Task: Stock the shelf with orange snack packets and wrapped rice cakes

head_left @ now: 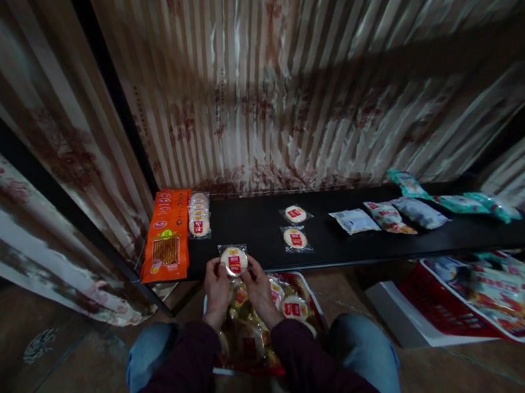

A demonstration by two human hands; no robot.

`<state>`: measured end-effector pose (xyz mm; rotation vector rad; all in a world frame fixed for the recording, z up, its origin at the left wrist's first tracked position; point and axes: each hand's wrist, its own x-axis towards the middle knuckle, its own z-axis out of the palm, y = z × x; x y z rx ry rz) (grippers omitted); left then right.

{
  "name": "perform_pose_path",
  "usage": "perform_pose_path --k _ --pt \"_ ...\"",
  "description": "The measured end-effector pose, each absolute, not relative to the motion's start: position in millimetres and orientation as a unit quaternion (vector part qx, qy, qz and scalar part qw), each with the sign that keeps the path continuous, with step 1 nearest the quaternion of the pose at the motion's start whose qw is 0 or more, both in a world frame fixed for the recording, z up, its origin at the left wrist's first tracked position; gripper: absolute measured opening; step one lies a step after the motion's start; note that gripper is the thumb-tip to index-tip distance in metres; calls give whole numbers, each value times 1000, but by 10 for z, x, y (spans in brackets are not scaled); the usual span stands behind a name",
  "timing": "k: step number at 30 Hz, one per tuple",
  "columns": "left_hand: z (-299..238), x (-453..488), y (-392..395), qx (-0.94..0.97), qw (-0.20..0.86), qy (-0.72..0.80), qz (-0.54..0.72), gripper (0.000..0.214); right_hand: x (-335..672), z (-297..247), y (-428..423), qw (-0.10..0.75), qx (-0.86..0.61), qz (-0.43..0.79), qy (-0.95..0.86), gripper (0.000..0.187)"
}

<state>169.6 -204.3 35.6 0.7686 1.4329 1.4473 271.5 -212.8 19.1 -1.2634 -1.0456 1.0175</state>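
Both my hands hold one small clear packet with a round cake and a red label (234,260) at the front edge of a low black shelf (352,245). My left hand (216,286) grips its left side and my right hand (258,285) grips its right side, fingers closed. Below my hands an open bag of the same cake packets (266,331) rests between my knees. Two single cake packets (295,238) lie on the shelf to the right. A row of them (199,216) stands at the shelf's left end.
An orange snack bag (168,243) lies on the shelf's far left. Several pale and green snack packets (417,210) lie along the right part. On the floor to the right sit a white box and large red-and-white bags (494,301). A striped curtain hangs behind.
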Motion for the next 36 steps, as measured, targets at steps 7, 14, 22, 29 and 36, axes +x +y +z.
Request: perform_pose_path --k 7,14,22,29,36 --pt "395 1479 -1739 394 375 611 576 16 2571 130 -1766 570 -549 386 -474 35" --pt "314 1250 -1438 456 304 652 525 18 2412 56 -1403 553 -560 357 -503 29" --pt "322 1117 -1236 492 264 683 470 23 2236 58 -1124 524 -582 339 -520 29" --pt "312 1049 -1156 515 195 713 433 28 2096 138 -1018 500 -609 323 -525 29" --pt "392 1101 -1156 554 149 708 413 43 2044 127 -893 491 -620 314 -526 27"
